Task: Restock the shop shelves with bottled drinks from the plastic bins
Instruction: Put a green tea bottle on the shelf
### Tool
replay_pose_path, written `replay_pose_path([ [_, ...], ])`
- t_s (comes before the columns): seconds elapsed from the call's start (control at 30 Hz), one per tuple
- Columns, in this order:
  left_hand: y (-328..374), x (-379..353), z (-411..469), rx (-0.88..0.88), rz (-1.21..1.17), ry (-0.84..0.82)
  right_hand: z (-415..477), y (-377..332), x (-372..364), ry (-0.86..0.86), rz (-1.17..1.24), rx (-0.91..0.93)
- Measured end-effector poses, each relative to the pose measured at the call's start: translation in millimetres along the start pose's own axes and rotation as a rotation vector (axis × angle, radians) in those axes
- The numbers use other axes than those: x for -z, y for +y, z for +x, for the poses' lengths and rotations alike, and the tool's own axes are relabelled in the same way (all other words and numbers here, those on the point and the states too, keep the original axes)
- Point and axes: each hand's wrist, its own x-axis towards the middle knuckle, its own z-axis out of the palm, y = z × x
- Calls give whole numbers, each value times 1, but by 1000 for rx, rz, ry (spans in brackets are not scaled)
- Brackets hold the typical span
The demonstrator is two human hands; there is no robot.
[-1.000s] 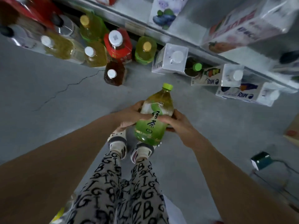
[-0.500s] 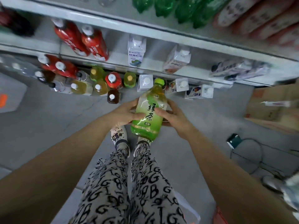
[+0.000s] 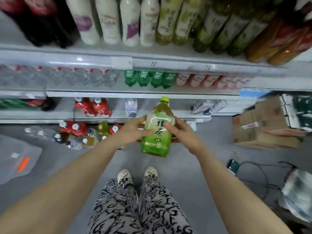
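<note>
Figure. Carrying a large drink to the shelves. The bottle (image 3: 157,130), green tea with a lime cap, is held upright in front of the body, above the floor (image 3: 185,169) and level with the lower shelves. The left hand (image 3: 133,132) grasps its left flank, fingers wrapped toward the label. The right hand (image 3: 182,132) grasps the right flank, with the index finger laid across the label and the remaining fingers behind. Neither hand supports the base, so the load rests on side grip alone.

Placement. The matching stock appears to be the row of green-tea bottles (image 3: 224,31), on the top shelf (image 3: 168,62), up and to the right of the bottle. These are blurred, so the match is a judgement drawn from colour and shape. Directly above the bottle stand small green bottles (image 3: 148,78), and left of it, on a lower shelf, two red bottles (image 3: 92,107).

Technique. For a lift to that height, it would be sound to slide one hand under the base before raising, while the other steadies the shoulder. Keep the bottle upright, turn the label outward, and set the base on the shelf lip first. Then push it back into line. More bottles stand on the floor (image 3: 76,134) down and left of the held one; a box (image 3: 256,125) lies to its right. The feet should stay clear of both.
</note>
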Motion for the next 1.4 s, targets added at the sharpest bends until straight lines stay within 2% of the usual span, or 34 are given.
replay_pose_path([
  [0.3, 97, -2, -23, -181, 131, 12, -40, -84, 28, 100, -100, 211],
  [0.63, 206, -9, -33, -447, 278, 55, -74, -181, 65, 241, -85, 448],
  [0.93, 303, -34, -40, -696, 353, 148, -97, -270, 124, 249, -183, 671],
  [1.17, 372, -56, -34, -783, 437, 223, -108, -333, 172, 267, -209, 781],
  [1.4, 410, -69, -17, -784, 379, 300, -88, -375, 202, 261, -194, 795],
])
